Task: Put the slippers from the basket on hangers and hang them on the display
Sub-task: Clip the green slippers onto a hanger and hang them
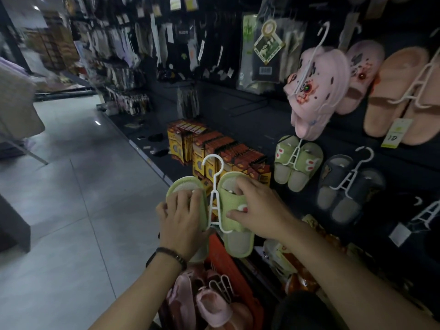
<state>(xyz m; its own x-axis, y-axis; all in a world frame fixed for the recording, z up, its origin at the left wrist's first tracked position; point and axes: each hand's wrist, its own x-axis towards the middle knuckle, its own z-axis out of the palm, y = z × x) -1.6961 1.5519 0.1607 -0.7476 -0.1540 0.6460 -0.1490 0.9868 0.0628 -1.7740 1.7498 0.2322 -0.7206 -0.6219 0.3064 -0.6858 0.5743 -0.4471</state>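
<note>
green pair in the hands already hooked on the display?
No: both hands, left hand and right hand, hold the green slippers on their white hanger, hook free in the air.

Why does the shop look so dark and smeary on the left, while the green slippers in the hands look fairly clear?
Head view: the light is dim, so the dark display wall swallows detail. The far left aisle is blurred and its lines bow from the wide lens. The green slippers, white hanger, left hand and right hand sit near the centre and read sharper. A small glare spot marks the floor.
</note>
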